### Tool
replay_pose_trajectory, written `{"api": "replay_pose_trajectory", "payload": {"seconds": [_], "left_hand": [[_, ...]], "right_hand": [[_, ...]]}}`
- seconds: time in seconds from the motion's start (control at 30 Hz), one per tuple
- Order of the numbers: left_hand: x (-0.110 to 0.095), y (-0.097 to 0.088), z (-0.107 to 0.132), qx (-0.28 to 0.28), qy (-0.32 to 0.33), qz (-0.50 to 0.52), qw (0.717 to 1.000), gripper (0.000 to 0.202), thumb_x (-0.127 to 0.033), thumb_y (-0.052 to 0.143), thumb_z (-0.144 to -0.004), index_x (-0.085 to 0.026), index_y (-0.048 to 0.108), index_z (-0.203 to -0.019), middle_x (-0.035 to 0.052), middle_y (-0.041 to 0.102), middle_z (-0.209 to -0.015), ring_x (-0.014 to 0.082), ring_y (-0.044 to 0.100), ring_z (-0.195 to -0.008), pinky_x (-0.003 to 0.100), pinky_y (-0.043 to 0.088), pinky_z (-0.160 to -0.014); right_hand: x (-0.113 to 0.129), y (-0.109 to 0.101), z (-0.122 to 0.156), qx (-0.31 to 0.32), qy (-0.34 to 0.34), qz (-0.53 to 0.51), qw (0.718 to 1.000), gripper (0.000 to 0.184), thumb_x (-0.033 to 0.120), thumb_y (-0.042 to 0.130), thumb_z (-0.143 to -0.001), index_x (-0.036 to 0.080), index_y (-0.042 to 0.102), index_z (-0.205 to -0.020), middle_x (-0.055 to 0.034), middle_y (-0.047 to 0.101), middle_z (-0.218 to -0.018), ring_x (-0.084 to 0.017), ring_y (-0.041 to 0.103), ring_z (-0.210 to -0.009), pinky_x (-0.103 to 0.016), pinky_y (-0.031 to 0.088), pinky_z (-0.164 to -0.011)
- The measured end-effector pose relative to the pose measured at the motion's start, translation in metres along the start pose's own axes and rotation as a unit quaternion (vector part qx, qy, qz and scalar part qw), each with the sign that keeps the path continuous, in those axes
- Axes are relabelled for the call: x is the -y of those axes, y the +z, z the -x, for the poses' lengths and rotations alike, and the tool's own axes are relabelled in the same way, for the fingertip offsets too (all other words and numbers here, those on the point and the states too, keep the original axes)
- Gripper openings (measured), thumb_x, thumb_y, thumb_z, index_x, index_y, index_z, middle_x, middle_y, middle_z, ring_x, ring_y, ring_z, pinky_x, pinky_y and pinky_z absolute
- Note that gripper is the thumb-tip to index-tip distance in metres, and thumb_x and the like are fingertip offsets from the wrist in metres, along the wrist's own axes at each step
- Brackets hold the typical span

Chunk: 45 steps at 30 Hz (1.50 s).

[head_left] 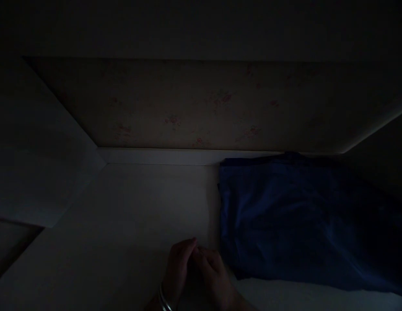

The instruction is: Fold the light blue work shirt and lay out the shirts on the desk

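Low in the middle of the dim head view, my left hand (177, 265) and my right hand (215, 274) meet at the fingertips. The fingers of both are curled in, and no object shows in either. A shiny bracelet (164, 299) circles my left wrist. Just right of my right hand lies a dark blue cloth (272, 224), spread with soft creases; its kind, garment or other fabric, cannot be told. Hands and cloth are over a pale flat surface (139, 203). Shadow hides the gap between my palms.
A back panel (188, 103) with a faint floral pattern rises behind a pale ledge (155, 156). At the left stands a pale side wall (42, 151). The right side fades into darkness beyond the cloth.
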State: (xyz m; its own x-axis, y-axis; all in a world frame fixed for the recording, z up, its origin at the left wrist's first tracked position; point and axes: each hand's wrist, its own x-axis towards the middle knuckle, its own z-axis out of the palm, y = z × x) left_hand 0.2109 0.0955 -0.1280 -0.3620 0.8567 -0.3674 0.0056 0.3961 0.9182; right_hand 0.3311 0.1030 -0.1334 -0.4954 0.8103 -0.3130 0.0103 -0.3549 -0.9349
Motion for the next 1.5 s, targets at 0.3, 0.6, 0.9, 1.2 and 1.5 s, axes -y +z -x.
{"api": "replay_pose_trajectory", "payload": {"seconds": [0.3,0.6,0.9,1.2,1.5], "left_hand": [[0.003,0.002,-0.001,-0.015,0.011,-0.015,1.000,0.044,-0.064,0.065,-0.061,-0.021,0.072,-0.063,0.0082,0.074,-0.078,0.0289,0.067,-0.085,0.041,0.054,-0.084],[-0.003,0.002,0.003,0.012,0.029,-0.012,0.999,0.045,-0.065,0.063,-0.066,-0.022,0.068,-0.054,0.0052,0.070,-0.063,0.0230,0.064,-0.071,0.033,0.055,-0.068],[0.010,0.001,-0.001,-0.016,0.032,-0.010,0.999,0.044,-0.064,0.065,-0.064,-0.021,0.072,-0.066,0.0077,0.074,-0.078,0.0267,0.067,-0.083,0.040,0.055,-0.082],[0.002,0.000,0.002,-0.018,0.042,-0.008,0.999,0.039,-0.060,0.066,-0.064,-0.021,0.072,-0.062,0.0065,0.074,-0.073,0.0255,0.067,-0.078,0.037,0.056,-0.076],[0.006,0.000,0.000,-0.014,0.028,-0.007,0.999,0.045,-0.065,0.064,-0.059,-0.021,0.074,-0.064,0.0086,0.076,-0.078,0.0276,0.067,-0.083,0.039,0.056,-0.081]], "right_hand": [[0.007,0.002,0.001,-0.006,0.002,0.013,1.000,0.063,0.079,0.044,-0.079,0.018,0.053,-0.067,0.0014,0.039,-0.066,-0.012,0.032,-0.064,-0.025,0.030,-0.058],[0.005,0.001,0.000,-0.007,0.007,0.029,1.000,0.063,0.079,0.042,-0.081,0.018,0.053,-0.067,0.0009,0.039,-0.067,-0.013,0.032,-0.064,-0.026,0.028,-0.058],[-0.003,0.001,0.000,-0.005,-0.007,0.023,1.000,0.060,0.074,0.042,-0.085,0.017,0.054,-0.069,0.0017,0.037,-0.067,-0.012,0.030,-0.063,-0.025,0.029,-0.058],[0.002,0.001,0.001,-0.005,-0.017,0.037,0.999,0.063,0.075,0.041,-0.085,0.016,0.054,-0.068,0.0004,0.040,-0.068,-0.012,0.034,-0.065,-0.025,0.030,-0.058],[0.001,0.001,-0.001,0.005,-0.001,0.024,1.000,0.063,0.079,0.042,-0.081,0.018,0.048,-0.066,0.0017,0.036,-0.066,-0.011,0.030,-0.063,-0.025,0.027,-0.056]]}}
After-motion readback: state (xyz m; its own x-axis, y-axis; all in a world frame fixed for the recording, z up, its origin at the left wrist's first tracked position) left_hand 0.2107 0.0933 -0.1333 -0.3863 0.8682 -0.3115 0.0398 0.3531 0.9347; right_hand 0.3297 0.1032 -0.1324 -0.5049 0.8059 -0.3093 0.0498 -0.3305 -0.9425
